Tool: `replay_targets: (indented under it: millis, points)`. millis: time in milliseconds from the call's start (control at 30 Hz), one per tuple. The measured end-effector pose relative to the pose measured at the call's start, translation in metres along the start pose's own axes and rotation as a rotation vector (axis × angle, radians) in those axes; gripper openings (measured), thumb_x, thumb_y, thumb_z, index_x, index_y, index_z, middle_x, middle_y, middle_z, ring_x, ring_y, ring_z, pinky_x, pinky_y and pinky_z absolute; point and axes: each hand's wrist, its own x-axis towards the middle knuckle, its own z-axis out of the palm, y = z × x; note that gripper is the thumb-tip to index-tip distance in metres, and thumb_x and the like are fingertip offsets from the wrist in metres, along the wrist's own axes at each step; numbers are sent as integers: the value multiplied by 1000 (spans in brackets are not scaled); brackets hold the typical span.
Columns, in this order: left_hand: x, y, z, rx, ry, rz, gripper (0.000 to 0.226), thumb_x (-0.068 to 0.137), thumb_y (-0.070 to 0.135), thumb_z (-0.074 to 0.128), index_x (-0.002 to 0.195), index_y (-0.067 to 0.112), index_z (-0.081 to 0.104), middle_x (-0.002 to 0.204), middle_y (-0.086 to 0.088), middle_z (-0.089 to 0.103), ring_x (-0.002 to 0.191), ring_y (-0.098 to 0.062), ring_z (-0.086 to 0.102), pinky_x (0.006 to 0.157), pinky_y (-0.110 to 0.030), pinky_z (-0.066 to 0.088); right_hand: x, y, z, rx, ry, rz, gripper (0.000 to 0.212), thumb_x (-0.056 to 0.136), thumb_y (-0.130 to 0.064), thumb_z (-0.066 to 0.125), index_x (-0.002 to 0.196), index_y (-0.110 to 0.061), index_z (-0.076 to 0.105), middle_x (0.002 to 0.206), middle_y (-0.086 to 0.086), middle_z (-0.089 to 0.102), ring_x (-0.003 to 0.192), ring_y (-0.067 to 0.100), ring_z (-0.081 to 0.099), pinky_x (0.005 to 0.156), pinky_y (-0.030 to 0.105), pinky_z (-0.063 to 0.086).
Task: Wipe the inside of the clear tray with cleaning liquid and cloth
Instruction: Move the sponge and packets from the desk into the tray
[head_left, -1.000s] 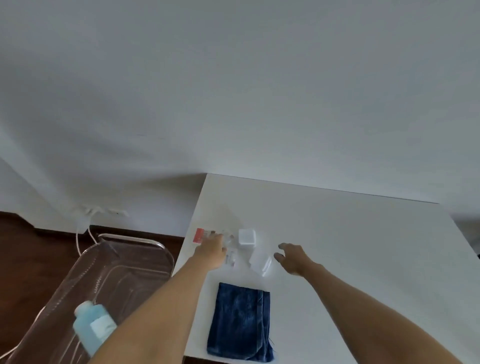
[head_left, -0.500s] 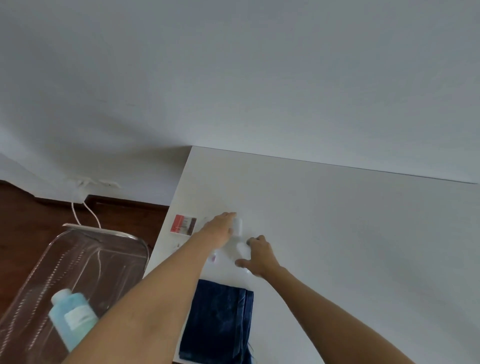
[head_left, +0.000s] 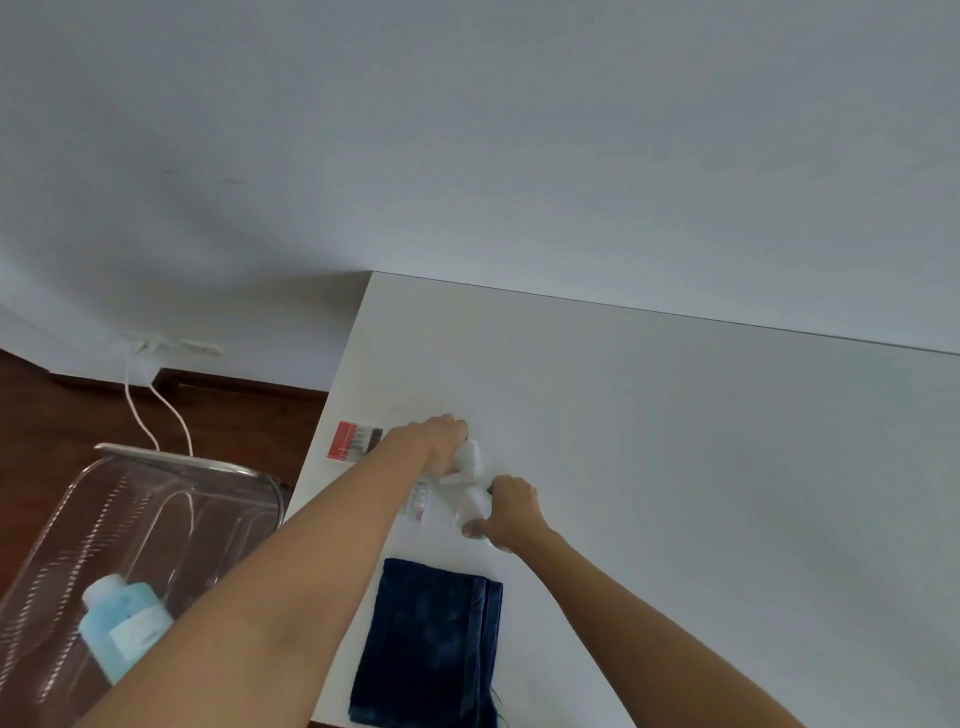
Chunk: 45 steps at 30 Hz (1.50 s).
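Note:
The clear tray (head_left: 171, 467) stands off the table's left edge, low at the left. A pale blue bottle of liquid (head_left: 124, 621) lies inside it. A folded dark blue cloth (head_left: 431, 644) lies on the white table (head_left: 675, 467) near its front edge. Beyond the cloth, my left hand (head_left: 431, 441) closes on a small white block (head_left: 467, 460). My right hand (head_left: 511, 514) grips a small clear plastic item (head_left: 475, 501) beside it. What these small items are is hard to tell.
A red and dark card (head_left: 353, 440) lies near the table's left edge. Small labelled packets (head_left: 420, 501) sit under my left wrist. White cables (head_left: 156, 410) run from a wall socket down to the wooden floor behind the tray.
Both hands have come together over the small white items and closed on them; a second ago the right hand was open and apart. The camera view shifted right.

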Motion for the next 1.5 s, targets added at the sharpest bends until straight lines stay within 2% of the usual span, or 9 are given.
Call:
replay_targets:
  millis: [67, 200, 500, 600, 833, 933, 1067, 1300, 1500]
  points:
    - [3, 0, -2, 46, -12, 9, 44, 89, 27, 60, 129, 15, 46, 126, -9, 49, 111, -30, 54, 96, -46, 46, -1, -1, 0, 4, -5, 17, 44, 74, -40, 76, 68, -14, 41, 79, 1, 44, 90, 25, 43, 77, 28, 32]
    - [7, 3, -3, 133, -52, 35, 50, 91, 22, 55, 137, 9, 41, 137, -13, 43, 126, -30, 44, 103, -47, 41, -4, 0, 3, 44, 10, 28, 49, 74, -44, 75, 101, -9, 53, 110, 10, 47, 108, 27, 41, 81, 28, 32]
    - [-3, 8, 3, 66, -104, 123, 59, 92, 15, 51, 143, 3, 26, 144, -17, 37, 133, -33, 38, 107, -48, 37, -38, 17, 12, 361, 242, 127, 57, 74, -26, 78, 114, -11, 42, 96, 7, 52, 79, 22, 49, 55, 25, 39]
    - [-8, 10, 5, 104, -102, 139, 57, 93, 10, 47, 145, 1, 25, 144, -18, 34, 134, -35, 36, 107, -49, 37, -45, 22, 6, 467, 247, 212, 65, 72, -26, 80, 123, -12, 42, 103, 6, 50, 85, 23, 52, 55, 21, 39]
    - [-25, 17, 24, 130, -69, 173, 55, 83, -12, 40, 136, -5, 24, 139, -20, 24, 129, -37, 31, 104, -51, 39, -58, 25, 7, 617, 301, 289, 41, 69, -26, 78, 95, -1, 59, 99, 20, 65, 75, 26, 56, 64, 36, 49]
    - [-33, 13, 37, -74, 39, 231, 52, 91, -4, 44, 138, -1, 24, 136, -18, 36, 119, -32, 41, 83, -37, 47, -64, 22, 5, 677, 313, 283, 39, 71, -26, 79, 93, 0, 60, 97, 18, 65, 74, 25, 59, 72, 42, 56]
    - [-51, -6, 42, -580, 119, 242, 44, 97, 17, 46, 136, 8, 27, 106, -9, 49, 72, -15, 49, 52, -26, 40, -66, 10, -2, 826, 302, 231, 41, 73, -25, 80, 97, 4, 63, 96, 20, 66, 75, 27, 61, 79, 44, 57]
    - [-103, -91, 47, -1411, 222, 117, 34, 94, 27, 55, 125, 17, 43, 115, -5, 54, 96, -17, 58, 77, -29, 49, -46, -73, -5, 1073, 123, 43, 33, 89, -18, 64, 110, 7, 57, 100, 17, 60, 84, 25, 58, 73, 32, 54]
    - [-150, -182, 88, -1883, 380, -153, 20, 99, 14, 43, 117, 10, 47, 104, -13, 54, 81, -19, 53, 62, -27, 41, -28, -184, 36, 1211, -168, 15, 19, 99, -11, 44, 117, -9, 48, 101, 11, 60, 86, 26, 60, 64, 32, 53]
